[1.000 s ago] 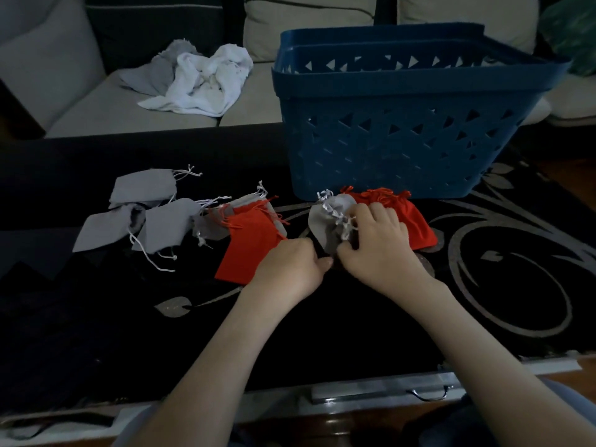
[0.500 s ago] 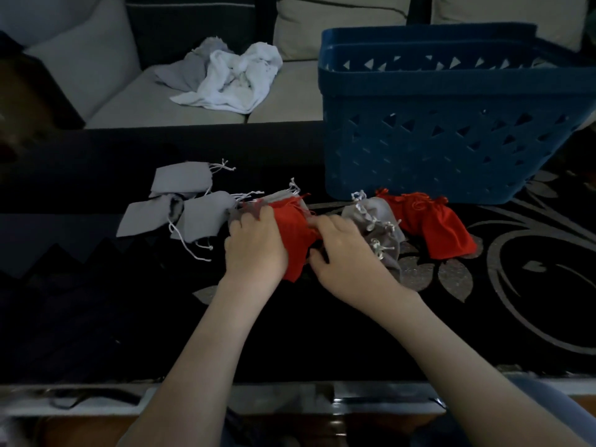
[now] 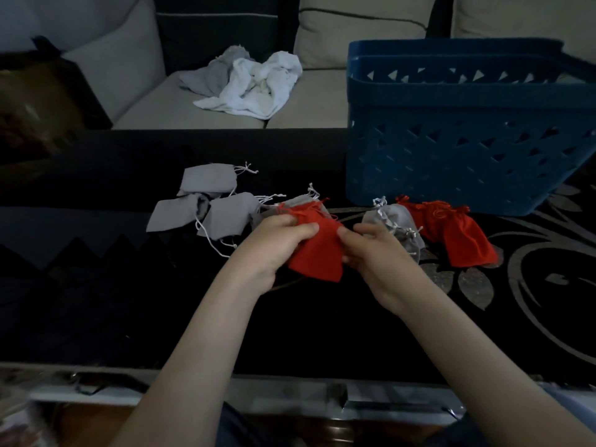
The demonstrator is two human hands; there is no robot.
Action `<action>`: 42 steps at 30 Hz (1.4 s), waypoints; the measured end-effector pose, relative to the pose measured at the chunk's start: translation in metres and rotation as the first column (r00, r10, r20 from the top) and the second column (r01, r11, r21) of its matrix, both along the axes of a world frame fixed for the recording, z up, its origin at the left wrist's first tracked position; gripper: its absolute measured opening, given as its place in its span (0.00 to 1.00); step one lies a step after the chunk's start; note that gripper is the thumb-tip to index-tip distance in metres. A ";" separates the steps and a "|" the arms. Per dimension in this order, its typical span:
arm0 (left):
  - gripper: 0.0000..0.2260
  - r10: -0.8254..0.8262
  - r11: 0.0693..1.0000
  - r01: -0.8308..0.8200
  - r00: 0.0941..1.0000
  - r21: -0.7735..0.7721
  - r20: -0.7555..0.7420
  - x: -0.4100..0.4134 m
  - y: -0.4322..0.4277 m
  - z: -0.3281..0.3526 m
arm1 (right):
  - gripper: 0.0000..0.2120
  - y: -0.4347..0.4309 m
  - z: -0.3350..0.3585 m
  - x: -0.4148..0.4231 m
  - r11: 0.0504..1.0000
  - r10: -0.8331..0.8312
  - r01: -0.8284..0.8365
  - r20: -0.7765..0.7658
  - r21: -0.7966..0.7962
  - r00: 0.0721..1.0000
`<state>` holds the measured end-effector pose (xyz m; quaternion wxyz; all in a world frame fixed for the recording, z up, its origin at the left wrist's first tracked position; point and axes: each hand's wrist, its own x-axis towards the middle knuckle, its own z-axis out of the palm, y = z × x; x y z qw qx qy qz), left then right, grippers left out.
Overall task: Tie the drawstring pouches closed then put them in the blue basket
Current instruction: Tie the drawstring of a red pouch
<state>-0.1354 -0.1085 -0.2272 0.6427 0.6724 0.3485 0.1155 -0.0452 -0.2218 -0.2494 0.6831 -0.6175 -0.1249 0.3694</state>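
Both hands have left the cinched grey fabric pouch (image 3: 396, 221) and now hold a flat red fabric drawstring pouch (image 3: 317, 250) between them. The left hand (image 3: 277, 240) is at its 9 o'clock edge and the right hand (image 3: 374, 250) at 3 o'clock, each with fingers clamped on the cloth. Its mouth, at 12 o'clock, looks untied. The grey pouch and the gathered red pouches (image 3: 451, 230) lie on the dark patterned desk (image 3: 322, 333) at 3 o'clock, not yet in the blue plastic basket (image 3: 451, 150) at 1 o'clock. Several flat grey pouches (image 3: 222, 214) wait at 10 o'clock.
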 end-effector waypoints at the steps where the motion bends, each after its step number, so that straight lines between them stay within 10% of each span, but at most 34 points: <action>1: 0.03 0.012 1.000 -0.012 0.999 -0.009 0.033 0.001 0.000 0.001 | 0.04 -0.001 0.003 0.001 0.999 0.017 -0.016 -0.015 0.048 1.000; 42: 0.11 0.303 0.952 -0.274 0.904 -0.136 0.302 0.035 -0.031 0.016 | 0.09 -0.035 0.024 0.029 0.913 -0.246 0.228 0.010 0.340 0.969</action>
